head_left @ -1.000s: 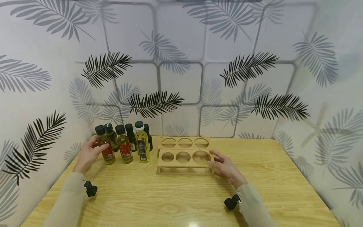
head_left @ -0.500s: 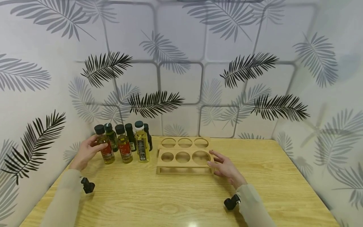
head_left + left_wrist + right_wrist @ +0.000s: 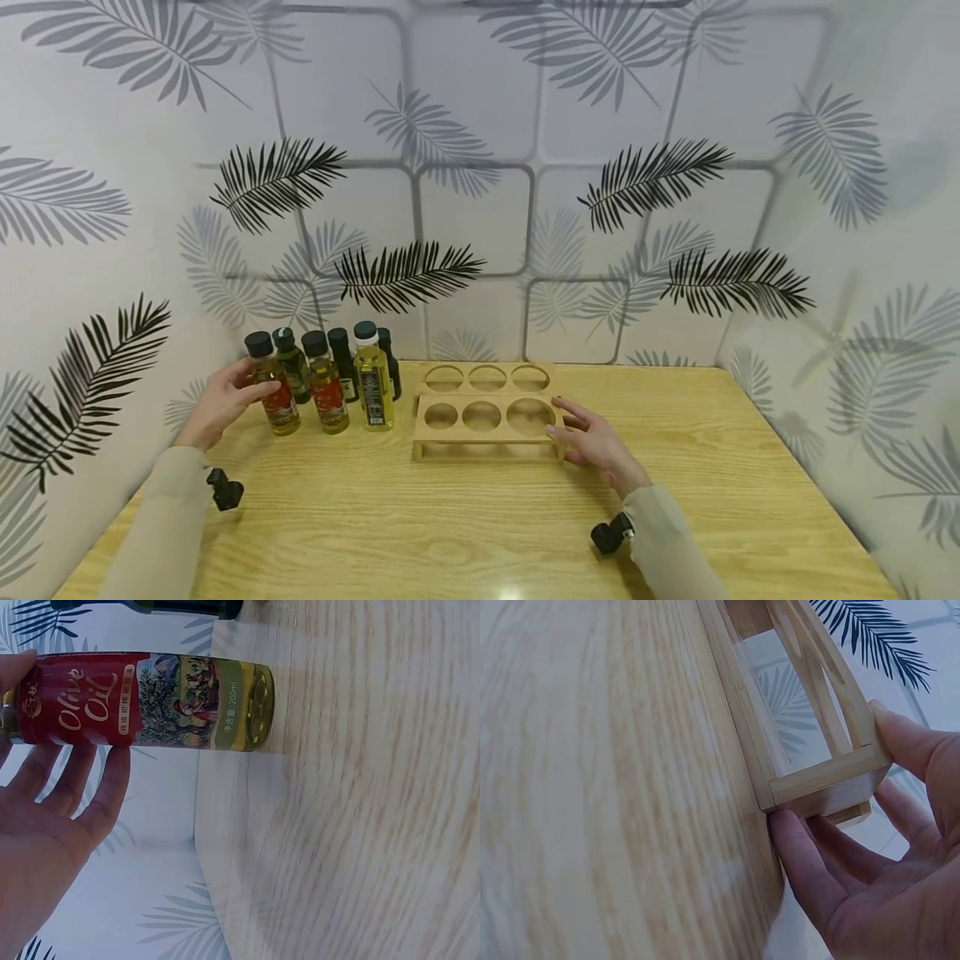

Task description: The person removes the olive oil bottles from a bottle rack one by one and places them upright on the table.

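My left hand (image 3: 221,404) grips a glass olive oil bottle (image 3: 180,701) with a red label and black cap, thumb on one side and fingers on the other. The bottle (image 3: 279,407) stands upright at the left end of a cluster of bottles. A two-tier wooden bottle rack (image 3: 487,436) has three round holes in each tier, with nothing in them. At the rack's right end, my right hand (image 3: 596,446) holds its corner. In the right wrist view the thumb lies on the rack's top edge, and the fingers press its side panel (image 3: 832,795) near the table.
Beside the held bottle stand a second red-label bottle (image 3: 328,404), a taller yellow oil bottle (image 3: 372,392), a green bottle (image 3: 294,371) and dark bottles (image 3: 343,367) behind. Leaf-patterned walls (image 3: 480,217) enclose the wooden table (image 3: 420,525) at the back and sides.
My left wrist and forearm have shifted slightly left while the hand stays on the bottle. The right hand and the rack keep their places; the head view has drifted a little.
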{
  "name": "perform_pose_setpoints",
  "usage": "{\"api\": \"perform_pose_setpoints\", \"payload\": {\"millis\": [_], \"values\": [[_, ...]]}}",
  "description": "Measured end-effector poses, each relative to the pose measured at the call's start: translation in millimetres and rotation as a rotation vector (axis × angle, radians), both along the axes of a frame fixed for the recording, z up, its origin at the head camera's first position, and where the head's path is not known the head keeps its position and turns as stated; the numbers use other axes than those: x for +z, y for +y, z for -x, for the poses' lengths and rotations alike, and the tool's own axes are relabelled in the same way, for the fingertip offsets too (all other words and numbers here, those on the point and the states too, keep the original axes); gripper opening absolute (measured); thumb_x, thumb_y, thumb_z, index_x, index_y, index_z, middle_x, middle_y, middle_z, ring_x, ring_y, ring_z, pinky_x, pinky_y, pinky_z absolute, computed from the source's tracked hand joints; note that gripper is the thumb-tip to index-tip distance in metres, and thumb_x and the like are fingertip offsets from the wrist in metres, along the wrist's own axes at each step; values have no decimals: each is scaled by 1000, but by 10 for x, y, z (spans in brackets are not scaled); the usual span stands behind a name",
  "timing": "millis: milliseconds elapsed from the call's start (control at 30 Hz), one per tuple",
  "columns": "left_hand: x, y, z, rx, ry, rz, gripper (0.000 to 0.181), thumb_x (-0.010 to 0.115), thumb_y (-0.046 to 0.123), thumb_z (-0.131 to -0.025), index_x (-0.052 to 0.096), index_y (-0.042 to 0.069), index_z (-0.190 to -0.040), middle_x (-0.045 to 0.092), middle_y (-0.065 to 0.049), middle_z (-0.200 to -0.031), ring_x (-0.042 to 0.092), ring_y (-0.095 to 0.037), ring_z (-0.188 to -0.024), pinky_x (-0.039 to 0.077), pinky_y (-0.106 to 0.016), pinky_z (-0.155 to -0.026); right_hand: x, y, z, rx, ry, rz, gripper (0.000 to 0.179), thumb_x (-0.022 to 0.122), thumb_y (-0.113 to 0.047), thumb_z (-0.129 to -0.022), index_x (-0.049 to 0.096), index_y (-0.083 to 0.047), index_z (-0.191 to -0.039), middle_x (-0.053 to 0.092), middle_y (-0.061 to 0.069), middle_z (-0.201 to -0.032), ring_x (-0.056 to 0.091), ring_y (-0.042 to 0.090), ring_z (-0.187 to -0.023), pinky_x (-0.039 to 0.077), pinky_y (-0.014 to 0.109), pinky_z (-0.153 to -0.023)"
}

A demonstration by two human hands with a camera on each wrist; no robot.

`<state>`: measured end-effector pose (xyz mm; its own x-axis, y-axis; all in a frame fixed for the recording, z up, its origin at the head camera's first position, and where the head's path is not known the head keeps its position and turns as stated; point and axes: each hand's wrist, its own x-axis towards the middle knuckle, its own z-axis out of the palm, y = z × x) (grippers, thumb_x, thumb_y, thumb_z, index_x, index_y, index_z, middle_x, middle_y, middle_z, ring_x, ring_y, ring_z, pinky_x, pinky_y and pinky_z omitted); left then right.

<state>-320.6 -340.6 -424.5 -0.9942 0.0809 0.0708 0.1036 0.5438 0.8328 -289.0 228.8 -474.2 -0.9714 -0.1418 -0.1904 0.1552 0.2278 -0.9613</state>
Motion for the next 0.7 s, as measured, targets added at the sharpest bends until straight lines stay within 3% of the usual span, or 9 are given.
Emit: {"api": "perform_pose_setpoints", "payload": {"millis": [167, 367, 567, 700], "values": [[11, 6, -20, 17, -27, -2, 93, 63, 44, -95, 8, 3, -158, 2, -26, -162, 9, -53, -145, 24, -72, -107, 27, -19, -5, 7, 9, -14, 66, 68, -31, -94, 37, -26, -153, 24, 22, -159, 30, 41, -144, 48, 52, -101], [-10, 58, -67, 85, 5, -66, 101, 66, 47, -92, 2, 7, -158, 12, -26, -161, 16, -49, -145, 25, -68, -109, 28, -27, 2, 27, 24, -17, 69, 68, -32, -94, 35, -25, -154, 23, 22, -159, 29, 42, -144, 45, 55, -103], [-129, 215, -154, 264, 144, -81, 91, 69, 48, -89, 22, 10, -157, 35, -23, -153, 35, -43, -137, 37, -61, -102, 2, -12, -19, 38, 30, 6, 67, 65, -30, -96, 34, -23, -154, 22, 23, -159, 28, 41, -145, 44, 55, -104], [-172, 363, -203, 444, 189, -166, 78, 71, 42, -89, 37, 12, -152, 45, -16, -143, 43, -31, -125, 43, -40, -89, 15, -2, -41, 24, 37, 37, 65, 62, -27, -98, 33, -16, -155, 24, 25, -158, 34, 41, -142, 46, 53, -102]]}}
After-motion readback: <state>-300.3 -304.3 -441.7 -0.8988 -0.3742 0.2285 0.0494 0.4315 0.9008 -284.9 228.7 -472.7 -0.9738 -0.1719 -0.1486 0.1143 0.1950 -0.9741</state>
